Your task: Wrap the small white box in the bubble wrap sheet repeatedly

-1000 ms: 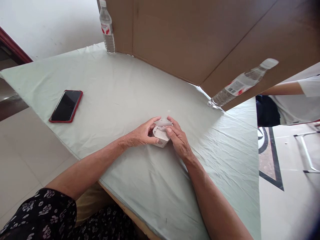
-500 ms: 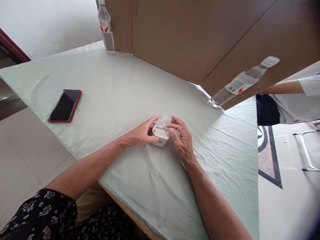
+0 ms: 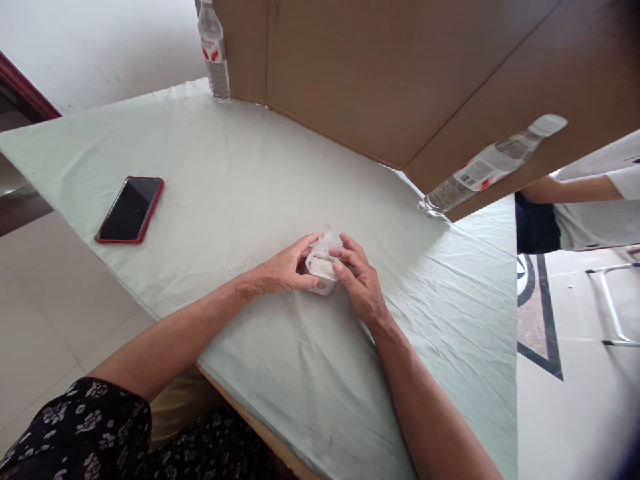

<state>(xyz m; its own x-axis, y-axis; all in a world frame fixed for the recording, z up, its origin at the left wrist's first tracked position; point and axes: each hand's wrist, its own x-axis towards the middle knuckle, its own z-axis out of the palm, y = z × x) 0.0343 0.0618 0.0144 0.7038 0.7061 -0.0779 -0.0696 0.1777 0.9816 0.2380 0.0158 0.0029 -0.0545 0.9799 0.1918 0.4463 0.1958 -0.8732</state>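
A small whitish box (image 3: 323, 272) rests on the pale green cloth in front of me. Thin, translucent wrapping (image 3: 326, 241) sticks up loosely from its far side. My left hand (image 3: 290, 265) grips the box from the left, thumb along the near side and fingers behind. From the right, my right hand (image 3: 363, 280) brings its thumb and forefinger together at the box's upper right edge, where the wrapping is. Its other fingers are curved and lifted. The fingertips partly cover the box and the wrapping.
A black phone in a red case (image 3: 130, 210) lies to the left on the tablecloth (image 3: 225, 180). A tall cardboard panel (image 3: 340, 73) stands behind, with one water bottle (image 3: 215, 53) upright at the left and another water bottle (image 3: 493, 167) at the right. Another person's arm (image 3: 575, 190) shows beyond the panel.
The right hand's fingers have shifted slightly over the wrapping, which now stands a little differently. The other person's arm has moved slightly lower in view. The box stays in place.
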